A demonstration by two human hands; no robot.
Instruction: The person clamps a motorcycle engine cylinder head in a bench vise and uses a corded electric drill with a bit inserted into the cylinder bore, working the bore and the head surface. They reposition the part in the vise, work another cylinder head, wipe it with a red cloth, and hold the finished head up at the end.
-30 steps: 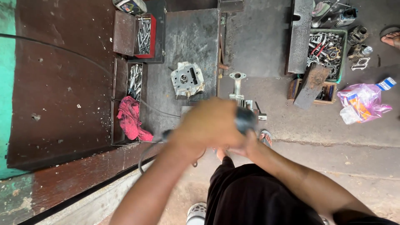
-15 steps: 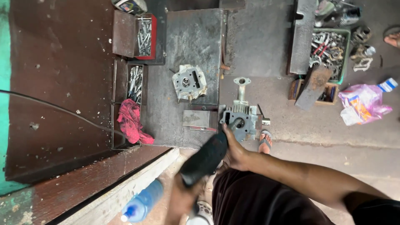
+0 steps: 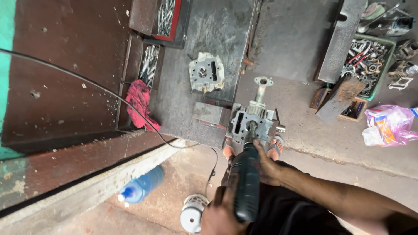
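A dark blue-green power drill (image 3: 246, 182) points away from the person, its nose pressed into a round bore of a grey metal engine cylinder head (image 3: 254, 124) that sits on the concrete floor (image 3: 305, 126) just ahead of the person's feet. The left hand (image 3: 220, 213) is clenched around the rear grip of the drill at the bottom of the view; the right hand (image 3: 266, 163) is wrapped around the drill's front body, close behind the chuck, its fingers only partly visible. The cylinder head lies directly beyond both hands, touching the drill tip, with a pipe-like stub with a flange (image 3: 262, 87) rising from its far side. Two sandalled feet (image 3: 274, 148) flank the near edge of the part, possibly bracing it, though contact is hard to make out.

A black cable (image 3: 109, 93) runs from the left edge across the brown boards to the floor near the drill. A second, paler cylinder head (image 3: 206, 72) rests on a dark steel plate (image 3: 217, 30) farther off. A red rag (image 3: 140, 102) lies beside a tray of bolts (image 3: 148, 65). A blue plastic bottle (image 3: 141, 187) lies on the floor to the left, a small round metal can (image 3: 191, 213) next to the left hand. To the right are a green crate of tools (image 3: 370, 65) and a pink plastic bag (image 3: 389, 126).
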